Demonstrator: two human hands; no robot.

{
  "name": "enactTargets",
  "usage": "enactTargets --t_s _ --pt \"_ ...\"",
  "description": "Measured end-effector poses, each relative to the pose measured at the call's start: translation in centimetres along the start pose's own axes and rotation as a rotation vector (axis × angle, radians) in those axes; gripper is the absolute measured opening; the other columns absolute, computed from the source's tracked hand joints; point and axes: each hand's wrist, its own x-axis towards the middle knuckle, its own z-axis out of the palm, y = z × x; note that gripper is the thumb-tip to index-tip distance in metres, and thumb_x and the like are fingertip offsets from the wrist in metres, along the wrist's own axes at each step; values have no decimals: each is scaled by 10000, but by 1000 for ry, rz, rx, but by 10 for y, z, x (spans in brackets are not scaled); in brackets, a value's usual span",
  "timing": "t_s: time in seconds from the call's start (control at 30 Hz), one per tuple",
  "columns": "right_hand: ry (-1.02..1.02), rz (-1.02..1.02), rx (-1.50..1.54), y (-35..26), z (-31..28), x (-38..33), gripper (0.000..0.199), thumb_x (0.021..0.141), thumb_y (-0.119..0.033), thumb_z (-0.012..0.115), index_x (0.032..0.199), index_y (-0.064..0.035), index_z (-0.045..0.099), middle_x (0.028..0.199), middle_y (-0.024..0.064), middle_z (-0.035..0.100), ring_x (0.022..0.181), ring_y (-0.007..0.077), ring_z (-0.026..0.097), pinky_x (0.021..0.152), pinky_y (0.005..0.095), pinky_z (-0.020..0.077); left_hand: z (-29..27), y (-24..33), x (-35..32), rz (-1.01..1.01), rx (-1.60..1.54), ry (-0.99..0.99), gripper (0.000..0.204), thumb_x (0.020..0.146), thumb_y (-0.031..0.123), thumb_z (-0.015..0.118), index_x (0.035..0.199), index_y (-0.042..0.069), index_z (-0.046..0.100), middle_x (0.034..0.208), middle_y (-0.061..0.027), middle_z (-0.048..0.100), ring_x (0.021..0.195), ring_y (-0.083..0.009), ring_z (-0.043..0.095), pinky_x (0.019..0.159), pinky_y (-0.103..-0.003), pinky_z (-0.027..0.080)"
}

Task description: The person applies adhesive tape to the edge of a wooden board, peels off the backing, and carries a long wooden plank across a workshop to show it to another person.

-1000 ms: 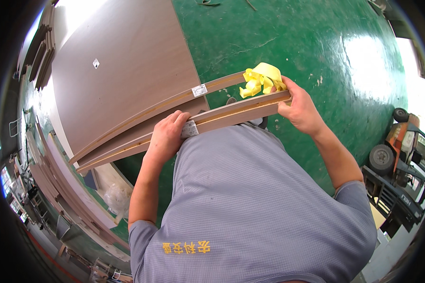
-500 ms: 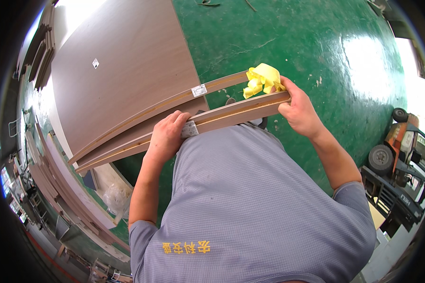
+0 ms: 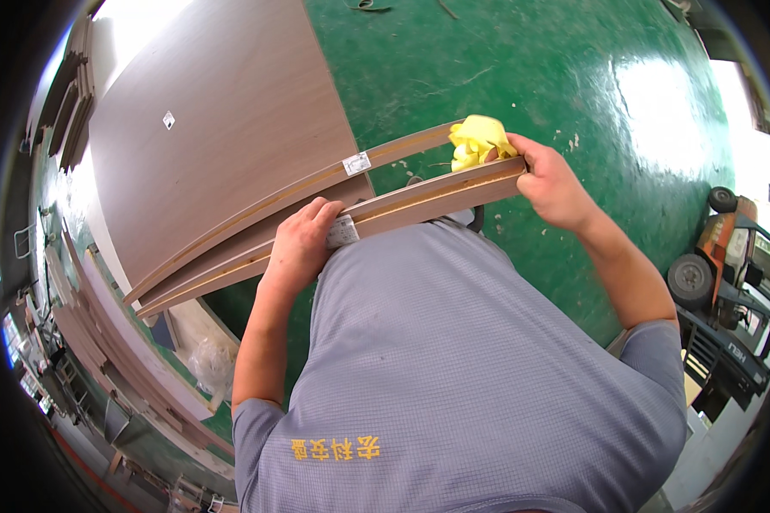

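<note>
Two long, narrow wood-brown panel strips run from the left toward my right hand, with a dark gap between them. My left hand [image 3: 299, 244] grips the near strip [image 3: 428, 197], its fingers bent over the upper edge beside a white label [image 3: 343, 231]. At the strip's right end, my right hand [image 3: 556, 184] is closed on a crumpled yellow cloth [image 3: 481, 141], a fingertip showing among its folds. The thumb lies by the strip's end. The cloth bridges toward the far strip [image 3: 299, 181], which carries another white label [image 3: 357, 163].
A large brown panel [image 3: 222, 111] lies beyond the strips over the green floor [image 3: 539, 77]. Stacked boards [image 3: 120, 342] and a clear plastic bag [image 3: 211, 363] are at the left. An orange and black forklift [image 3: 717, 282] stands at the right.
My right hand has shifted slightly right and up at the strip's end, its elbow moving outward. The yellow cloth's folds have changed shape. My left hand keeps its hold.
</note>
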Motion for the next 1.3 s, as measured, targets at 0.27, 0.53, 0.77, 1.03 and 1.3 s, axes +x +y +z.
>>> enactTargets --t_s 0.27,0.53,0.77,1.03,1.3 --pt "219 73 -158 12 -45 -13 489 933 -91 521 1393 73 516 1081 120 664 938 170 614 865 291 503 2 -2 -1 -21 -19 12 462 728 41 755 1164 74 607 1062 -117 636 960 -382 652 816 -443 551" --pt "190 72 -195 -28 -2 -29 427 885 -58 716 1269 22 548 926 167 716 796 200 691 762 336 541 0 2 1 -45 -21 -25 497 719 27 766 1183 86 598 1051 -102 621 1001 -347 643 842 -437 545" --pt "174 62 46 -17 -14 -26 431 867 3 587 1296 11 549 925 41 669 790 54 557 716 245 481 -3 3 1 -57 -19 -21 504 723 27 767 1194 82 599 1068 -105 629 991 -357 651 836 -442 549" --pt "794 8 -594 22 -92 -34 432 825 -21 614 1256 -52 618 832 173 657 660 235 630 642 364 514 -26 -5 5 -84 -49 -38 540 685 52 783 1199 76 619 1095 -146 701 1012 -373 679 862 -439 566" --pt "574 302 -444 182 -103 -39 244 893 -143 602 1079 0 667 952 263 696 906 440 679 779 489 525 -95 13 59 -258 52 -136 506 728 63 705 1208 59 543 1001 -221 665 961 -440 648 815 -488 513"
